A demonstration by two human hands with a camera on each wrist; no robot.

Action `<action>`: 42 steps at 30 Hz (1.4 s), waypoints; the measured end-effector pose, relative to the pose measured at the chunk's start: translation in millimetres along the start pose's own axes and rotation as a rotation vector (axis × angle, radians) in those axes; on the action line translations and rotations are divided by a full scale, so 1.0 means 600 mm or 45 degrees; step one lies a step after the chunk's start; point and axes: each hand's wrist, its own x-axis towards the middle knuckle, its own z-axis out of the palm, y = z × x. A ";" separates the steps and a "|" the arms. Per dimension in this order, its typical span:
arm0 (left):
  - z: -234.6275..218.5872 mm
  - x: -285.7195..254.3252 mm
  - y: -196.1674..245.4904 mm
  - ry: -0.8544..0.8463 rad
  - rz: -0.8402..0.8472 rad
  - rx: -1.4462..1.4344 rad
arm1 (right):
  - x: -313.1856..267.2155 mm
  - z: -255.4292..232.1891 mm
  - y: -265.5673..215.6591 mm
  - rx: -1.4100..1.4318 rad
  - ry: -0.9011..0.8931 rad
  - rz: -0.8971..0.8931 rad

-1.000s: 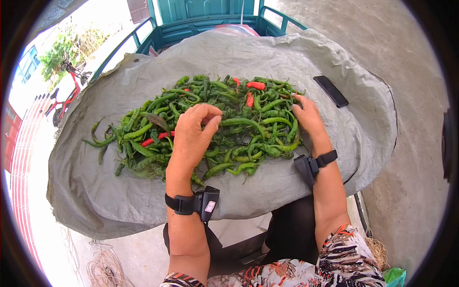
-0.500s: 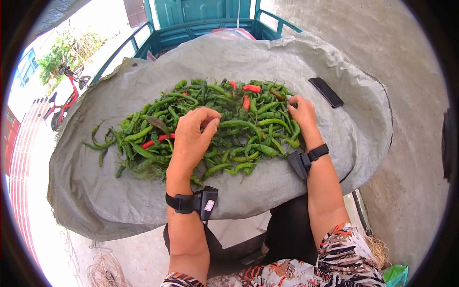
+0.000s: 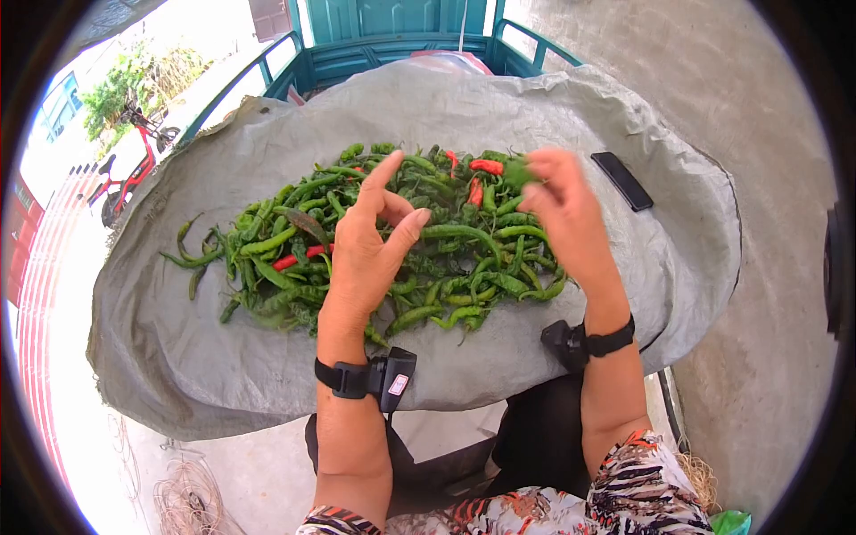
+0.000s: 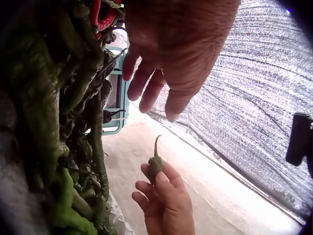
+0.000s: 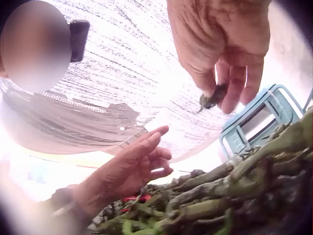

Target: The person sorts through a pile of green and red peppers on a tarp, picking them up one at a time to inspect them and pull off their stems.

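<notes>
A broad heap of green peppers (image 3: 499, 283) lies on a grey woven sheet (image 3: 446, 357). My right hand (image 3: 571, 227) is raised over the heap's right side, thumb and fingers pinching a single green pepper (image 4: 155, 165) by its body; its thin stem points up in the left wrist view. Over the middle of the heap, my left hand (image 3: 364, 254) has its index finger extended and thumb apart, holding nothing. Red peppers show among the green, one red pepper (image 3: 487, 167) close to the right hand and another (image 3: 301, 257) left of the left hand.
A black phone (image 3: 622, 181) rests on the sheet at the right. Behind it stands a teal metal cart bed (image 3: 392, 45). A red bicycle (image 3: 134, 183) is parked at the far left. Tangled cord (image 3: 192, 499) lies on the ground at lower left.
My right hand has lifted from the heap's right edge and moved inward with a pepper between its fingers. The left index finger has straightened away from the thumb.
</notes>
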 end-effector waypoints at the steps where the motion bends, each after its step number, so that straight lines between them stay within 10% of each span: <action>1: -0.002 -0.001 0.007 -0.020 -0.029 -0.044 | -0.006 0.009 -0.014 0.000 -0.233 -0.012; 16: -0.006 0.000 -0.010 0.038 -0.098 0.104 | -0.035 0.068 -0.024 0.227 -0.401 0.123; 20: -0.009 0.002 -0.027 -0.003 -0.068 0.131 | -0.014 0.044 -0.015 -0.191 -0.128 -0.154; 24: -0.006 0.000 -0.036 0.071 -0.045 0.261 | 0.038 -0.023 0.066 -0.444 0.357 0.023; 30: -0.007 0.002 -0.037 0.118 -0.039 0.272 | 0.058 -0.059 0.211 -0.741 0.056 0.180; 42: -0.007 -0.003 -0.044 0.035 -0.068 0.234 | 0.045 -0.053 0.245 -0.057 0.185 0.294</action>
